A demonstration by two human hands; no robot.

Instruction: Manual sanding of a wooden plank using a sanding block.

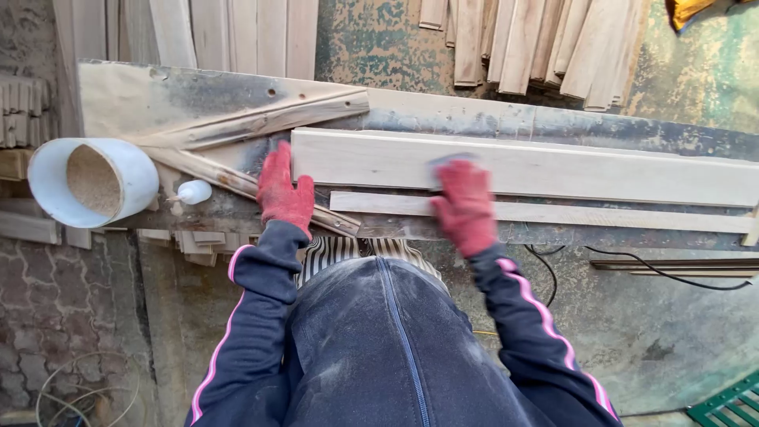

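Both hands in red gloves, left hand [283, 192] flat at the long pale wooden plank's [553, 170] end, right hand [463, 204] gripping a blurred pad upon it; unclamped plank could slide.

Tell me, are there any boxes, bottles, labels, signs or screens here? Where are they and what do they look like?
No signs, labels or screens.
White bucket: left end of the bench, tipped on its side, round, sawdust-coloured stuff inside.
Small white bottle: lying just right of the bucket, near the left hand, rounded, plain.
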